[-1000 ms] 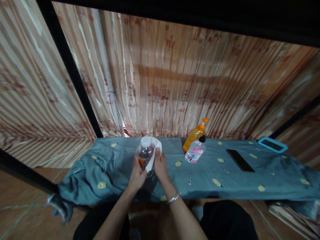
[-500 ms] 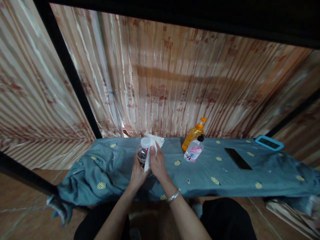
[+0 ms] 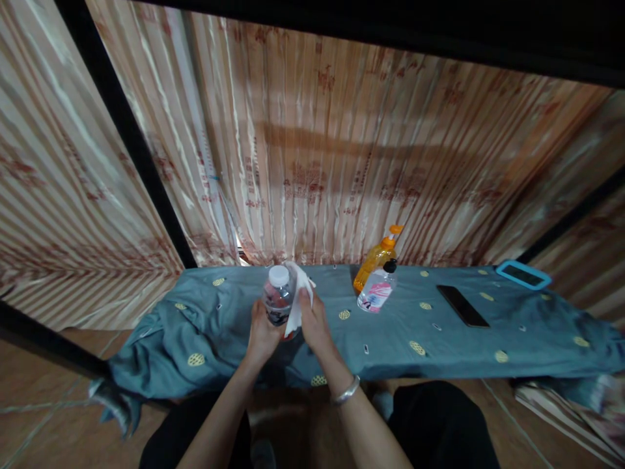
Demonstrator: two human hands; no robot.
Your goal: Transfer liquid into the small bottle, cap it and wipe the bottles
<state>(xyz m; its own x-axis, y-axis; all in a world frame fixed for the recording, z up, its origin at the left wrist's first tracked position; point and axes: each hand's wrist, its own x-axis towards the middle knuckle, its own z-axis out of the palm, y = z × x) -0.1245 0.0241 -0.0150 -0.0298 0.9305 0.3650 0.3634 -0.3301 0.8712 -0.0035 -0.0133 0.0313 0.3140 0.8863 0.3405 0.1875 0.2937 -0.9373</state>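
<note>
A clear plastic bottle (image 3: pixel 279 299) with a white cap stands over the cloth-covered surface, and my left hand (image 3: pixel 263 333) is wrapped round its lower left side. My right hand (image 3: pixel 315 320) pinches a white tissue (image 3: pixel 297 303), thumb on top, and presses it along the bottle's right side. A silver bangle circles my right wrist. The bottle's base is mostly hidden by my hands and the tissue. To the right, a clear pump bottle (image 3: pixel 377 292) with a black top and pink label stands in front of an orange pump bottle (image 3: pixel 371 264).
A dark phone (image 3: pixel 462 305) lies on the grey-green cloth (image 3: pixel 400 348), with a blue-framed device (image 3: pixel 523 274) at the far right end. Patterned curtains (image 3: pixel 307 130) hang behind. A black post (image 3: pixel 131 143) rises at the left, and a dark bar crosses overhead.
My right hand and the tissue have moved slightly down and away from the bottle's cap, showing more of the bottle. My left hand has shifted a little left. The view has tilted slightly.
</note>
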